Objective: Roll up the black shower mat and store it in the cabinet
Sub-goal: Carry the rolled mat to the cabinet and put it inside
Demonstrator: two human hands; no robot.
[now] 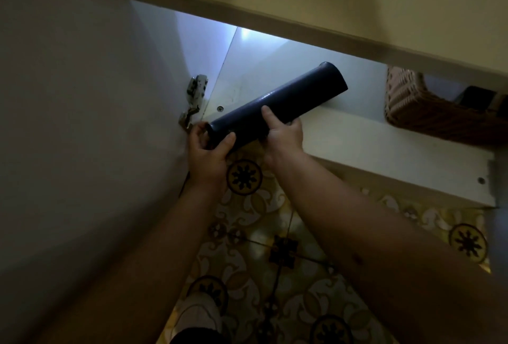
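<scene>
Nearest the camera, a shoe (199, 313) is standing on the patterned tile floor (275, 261), and two bare forearms are reaching forward and up toward the open cabinet (384, 146).

The left hand (206, 151) is cupping the near end of the black shower mat (277, 104), fingers curled around the rim of the roll and thumb lying on its upper side. The right hand (283, 132) is wrapping the roll a little further along, thumb on top and fingers closing underneath, so both hands are clamped on it.

The mat is already rolled into a tight tube. It is tilting up and to the right, its near end hanging over the floor just in front of the shelf's front edge, its far end reaching over the left part of the cabinet shelf (275, 74), not yet resting on it as far as can be told.

The mat is probably light and rubbery, smooth enough to slip, and springy enough to uncoil if the grip loosens. Holding it around the body near the loose flap, as the right hand is doing, should be keeping it closed.

Left of the roll, a metal hinge (195, 96) is joining the open door (82, 124) to the carcass. Further back on the right, a wicker basket (428, 113) is sitting on the shelf.
</scene>
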